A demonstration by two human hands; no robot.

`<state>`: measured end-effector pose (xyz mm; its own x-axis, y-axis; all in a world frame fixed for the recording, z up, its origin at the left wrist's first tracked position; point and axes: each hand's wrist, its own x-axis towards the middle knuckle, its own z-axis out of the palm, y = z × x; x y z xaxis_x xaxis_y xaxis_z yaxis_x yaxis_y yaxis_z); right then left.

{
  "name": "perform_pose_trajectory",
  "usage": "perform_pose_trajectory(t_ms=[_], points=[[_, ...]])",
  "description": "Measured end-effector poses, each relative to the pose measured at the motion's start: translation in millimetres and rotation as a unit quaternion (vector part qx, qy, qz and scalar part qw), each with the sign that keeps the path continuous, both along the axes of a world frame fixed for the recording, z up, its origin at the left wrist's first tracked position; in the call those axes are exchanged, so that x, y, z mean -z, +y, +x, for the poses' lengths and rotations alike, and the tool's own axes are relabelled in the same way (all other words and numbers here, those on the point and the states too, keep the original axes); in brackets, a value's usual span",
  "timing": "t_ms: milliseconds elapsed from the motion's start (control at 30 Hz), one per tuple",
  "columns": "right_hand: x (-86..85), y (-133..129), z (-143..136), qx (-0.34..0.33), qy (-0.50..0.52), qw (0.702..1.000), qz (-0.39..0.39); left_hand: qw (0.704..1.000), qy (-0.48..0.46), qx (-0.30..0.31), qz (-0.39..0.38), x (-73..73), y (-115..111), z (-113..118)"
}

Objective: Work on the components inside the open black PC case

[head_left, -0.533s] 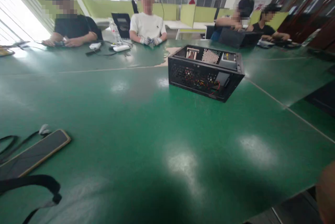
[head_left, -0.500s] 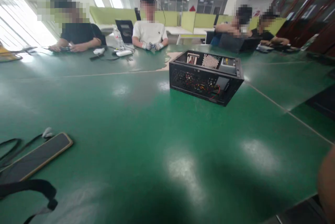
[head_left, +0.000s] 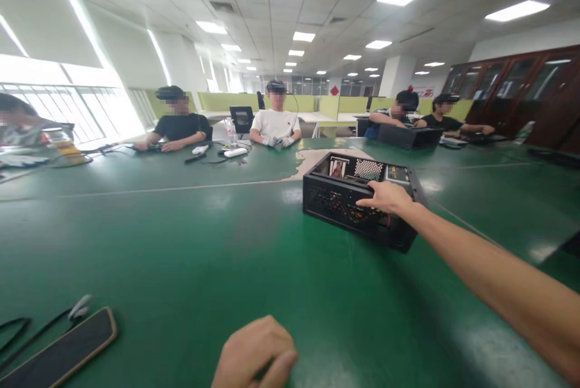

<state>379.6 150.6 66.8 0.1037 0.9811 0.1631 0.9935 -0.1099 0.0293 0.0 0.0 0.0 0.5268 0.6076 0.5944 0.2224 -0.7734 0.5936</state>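
Observation:
A black open-topped computer case (head_left: 338,203) with mesh walls and coloured wires inside stands on the green table (head_left: 181,243), right of centre. My right hand (head_left: 385,196) reaches out at arm's length and lies over the case's near top edge, fingers pointing left and closed on the rim. My left hand (head_left: 254,355) rests on the table at the bottom centre with its fingers curled in, and I see nothing in it.
A dark phone (head_left: 63,352) with a black cable (head_left: 27,330) lies at the near left. Across the table sit a person in a white shirt (head_left: 275,125), a person in black (head_left: 181,128), and two people behind a laptop (head_left: 408,136).
The view has tilted upward. My right arm has come in from the lower right and its hand has reached the case. My left hand has appeared at the bottom edge.

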Motion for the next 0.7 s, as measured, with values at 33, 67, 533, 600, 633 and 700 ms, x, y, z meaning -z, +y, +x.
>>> perform_pose_trajectory(t_ms=[33,67,533,600,633,700], points=[[-2.1,-4,-3,-0.009,-0.002,1.0,-0.003,1.0,-0.016,-0.022,0.007,-10.9,12,3],[-4.1,-11,-7,-0.021,-0.004,1.0,-0.007,0.998,-0.032,-0.051,0.012,-22.9,23,5],[-55.6,-163,-98,-0.294,0.191,0.899,-0.264,0.938,0.344,-0.024,0.025,-160.0,133,124],[-66.1,-137,-108,-0.293,0.096,0.906,-0.289,0.885,0.465,0.009,-0.024,-141.7,140,138],[-66.7,-121,-115,-0.273,0.025,0.92,-0.279,0.86,0.507,0.024,-0.049,-130.3,142,143],[-58.2,-92,-131,-0.221,-0.09,0.939,-0.247,0.813,0.574,0.046,-0.082,-107.6,144,149]])
